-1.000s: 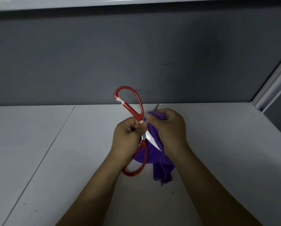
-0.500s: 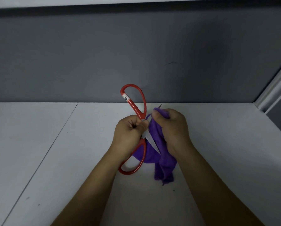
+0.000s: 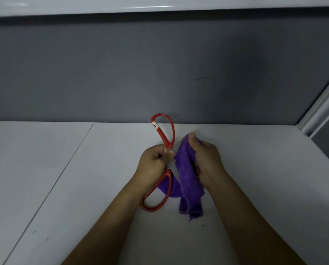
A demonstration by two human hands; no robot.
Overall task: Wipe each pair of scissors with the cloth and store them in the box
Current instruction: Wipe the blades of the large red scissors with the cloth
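Observation:
Red-handled scissors (image 3: 165, 134) are held open above the white table, one loop pointing up and away, the other loop low near my left wrist. My left hand (image 3: 154, 165) grips them at the pivot, where the handles meet. A purple cloth (image 3: 188, 175) is wrapped over one blade, and my right hand (image 3: 205, 157) grips the cloth around that blade, thumb on top. A short strip of bare blade shows between the two hands. The cloth's loose end hangs down to the table. No box is in view.
The white table (image 3: 83, 188) has a seam running diagonally at the left. A grey partition wall (image 3: 160, 73) stands right behind the hands, and a white frame (image 3: 320, 106) slants at the far right.
My right hand has slid the cloth along the blade, covering the tip that showed earlier. The scissors have shifted slightly right and tilted more upright.

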